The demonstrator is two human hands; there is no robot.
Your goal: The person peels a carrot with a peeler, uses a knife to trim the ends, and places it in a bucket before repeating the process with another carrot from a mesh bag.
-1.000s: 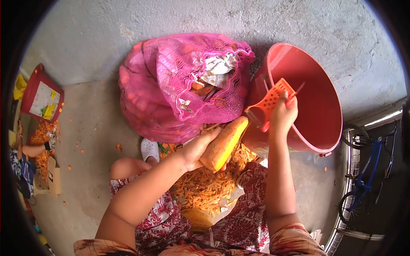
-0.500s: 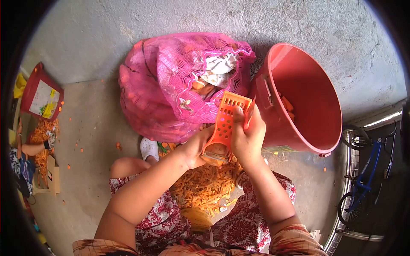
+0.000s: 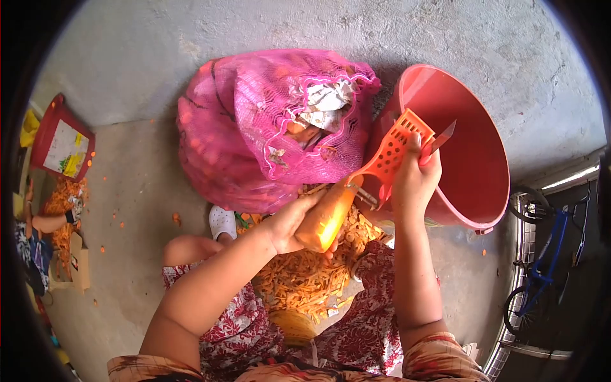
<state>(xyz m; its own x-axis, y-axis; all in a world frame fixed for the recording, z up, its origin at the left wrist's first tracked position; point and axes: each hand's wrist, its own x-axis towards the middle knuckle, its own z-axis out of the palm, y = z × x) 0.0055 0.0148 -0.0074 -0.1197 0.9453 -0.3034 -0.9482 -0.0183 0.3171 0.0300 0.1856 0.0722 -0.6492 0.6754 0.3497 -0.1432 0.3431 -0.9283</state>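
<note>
From where I stand, a sack [image 3: 223, 140] sits on the floor [image 3: 133, 191] before the person, near the wall [image 3: 254, 25], with crumpled sheets [image 3: 328, 99] in its mouth. A large bucket [image 3: 474, 153] is just to its right. Peelings [image 3: 299, 280] lie between the person's legs, nearer than the sack; a shoe [image 3: 223, 223] is at their left. Far left, another bucket [image 3: 46, 137] is in front of a second heap [image 3: 62, 239], with a co-worker's hand [image 3: 77, 209] beside the heap and a box [image 3: 79, 264] behind it. A bicycle [image 3: 541, 274] is far right.
</note>
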